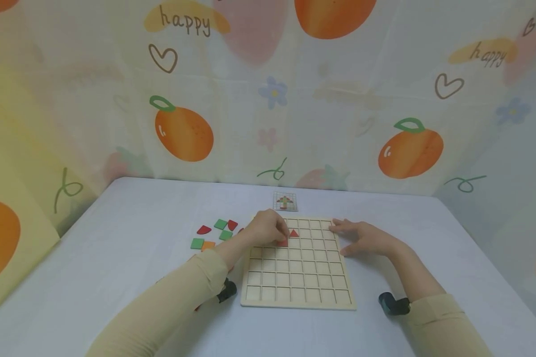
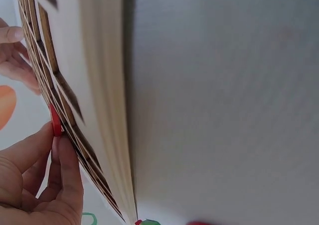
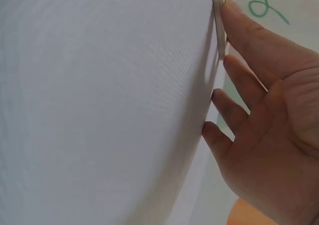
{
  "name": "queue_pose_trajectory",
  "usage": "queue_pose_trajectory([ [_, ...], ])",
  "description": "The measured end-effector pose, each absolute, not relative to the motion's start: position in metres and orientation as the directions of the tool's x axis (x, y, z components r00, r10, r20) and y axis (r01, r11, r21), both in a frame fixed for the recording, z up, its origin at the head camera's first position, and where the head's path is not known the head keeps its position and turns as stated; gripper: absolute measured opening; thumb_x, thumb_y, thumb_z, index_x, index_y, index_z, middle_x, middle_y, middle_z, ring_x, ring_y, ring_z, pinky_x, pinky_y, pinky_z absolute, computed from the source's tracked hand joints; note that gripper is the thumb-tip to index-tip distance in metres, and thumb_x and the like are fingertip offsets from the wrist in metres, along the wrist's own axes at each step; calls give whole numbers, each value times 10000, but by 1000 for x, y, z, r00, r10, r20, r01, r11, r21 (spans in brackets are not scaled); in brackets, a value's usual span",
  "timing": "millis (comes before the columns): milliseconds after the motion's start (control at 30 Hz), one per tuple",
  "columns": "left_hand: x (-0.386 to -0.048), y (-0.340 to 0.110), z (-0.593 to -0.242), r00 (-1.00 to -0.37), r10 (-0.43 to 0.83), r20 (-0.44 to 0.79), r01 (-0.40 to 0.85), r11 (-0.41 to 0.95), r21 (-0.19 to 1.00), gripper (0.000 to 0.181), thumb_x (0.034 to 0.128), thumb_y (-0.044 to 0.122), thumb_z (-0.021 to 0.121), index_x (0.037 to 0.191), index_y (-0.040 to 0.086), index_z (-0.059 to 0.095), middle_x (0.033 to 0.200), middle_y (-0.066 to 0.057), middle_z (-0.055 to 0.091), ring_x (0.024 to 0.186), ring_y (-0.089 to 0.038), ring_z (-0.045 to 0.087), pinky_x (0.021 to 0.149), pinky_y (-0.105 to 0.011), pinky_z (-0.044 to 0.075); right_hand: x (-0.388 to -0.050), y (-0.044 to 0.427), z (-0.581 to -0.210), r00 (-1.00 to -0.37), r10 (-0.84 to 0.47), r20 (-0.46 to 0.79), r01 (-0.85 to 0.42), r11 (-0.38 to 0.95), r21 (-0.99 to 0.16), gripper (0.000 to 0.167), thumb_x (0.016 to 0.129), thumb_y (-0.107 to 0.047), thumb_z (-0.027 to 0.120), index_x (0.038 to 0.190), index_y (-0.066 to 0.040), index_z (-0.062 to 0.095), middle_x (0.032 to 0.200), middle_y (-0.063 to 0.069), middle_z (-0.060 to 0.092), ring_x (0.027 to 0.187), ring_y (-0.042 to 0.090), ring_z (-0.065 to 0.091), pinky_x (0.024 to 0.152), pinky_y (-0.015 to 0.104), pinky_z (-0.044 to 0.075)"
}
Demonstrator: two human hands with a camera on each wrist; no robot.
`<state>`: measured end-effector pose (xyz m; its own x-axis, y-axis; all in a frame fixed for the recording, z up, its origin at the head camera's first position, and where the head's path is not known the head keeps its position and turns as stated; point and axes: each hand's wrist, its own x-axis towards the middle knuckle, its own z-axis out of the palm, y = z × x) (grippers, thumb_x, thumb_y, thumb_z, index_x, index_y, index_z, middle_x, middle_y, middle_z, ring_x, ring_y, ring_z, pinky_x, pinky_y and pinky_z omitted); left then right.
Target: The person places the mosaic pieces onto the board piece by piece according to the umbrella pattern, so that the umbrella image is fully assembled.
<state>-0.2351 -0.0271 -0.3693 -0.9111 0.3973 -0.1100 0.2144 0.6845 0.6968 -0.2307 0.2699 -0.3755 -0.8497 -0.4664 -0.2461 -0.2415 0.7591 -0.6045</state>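
Note:
My left hand (image 1: 266, 228) is over the upper left part of a wooden grid board (image 1: 297, 296). Between thumb and fingertips it pinches a red tile (image 2: 55, 121), which stands against the grid in the left wrist view; the fingers partly hide its shape. Just right of those fingers a red triangle tile (image 1: 293, 233) lies in a cell. At the board's upper right edge rests my right hand (image 1: 367, 238), fingers spread, thumb touching the rim. In the right wrist view, the thumb and index finger of that hand (image 3: 279, 105) meet the board's edge.
Left of the board lie loose tiles: several green squares (image 1: 197, 243), red quarter-round pieces (image 1: 203, 230) and an orange tile (image 1: 208, 245), some behind the left forearm. A small pattern card (image 1: 285, 201) showing a tree-like figure lies beyond the board. A patterned cloth (image 1: 321, 109) hangs behind the table.

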Motion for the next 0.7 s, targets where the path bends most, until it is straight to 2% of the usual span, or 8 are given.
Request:
queue_pose_trajectory([
  [333, -237, -32, -372, -906, 412, -93, 239, 681, 692, 61, 854, 81, 732, 896, 99, 773, 912, -40, 762, 829, -122, 614, 765, -245, 514, -229, 268, -374, -853, -460, -247, -243, 768, -593, 706, 799, -292, 789, 1433, -139, 521, 1612, 133, 320, 1522, 443, 139, 1187, 675, 127],
  [533, -245, -51, -365, -920, 384, -83, 206, 653, 729, 124, 901, 102, 677, 984, 115, 768, 1048, -29, 746, 944, -152, 627, 869, -311, 532, -229, 266, -374, -856, -453, -249, -239, 774, -586, 702, 804, -290, 785, 1437, -147, 518, 1614, 127, 319, 1525, 432, 144, 1191, 668, 132],
  [700, -252, -75, -355, -936, 345, -72, 184, 654, 734, 169, 920, 144, 666, 1061, 113, 753, 1078, -41, 744, 1007, -182, 640, 951, -369, 516, -230, 268, -376, -856, -454, -247, -241, 773, -587, 710, 798, -292, 789, 1436, -139, 517, 1613, 134, 318, 1523, 438, 143, 1191, 669, 130],
])
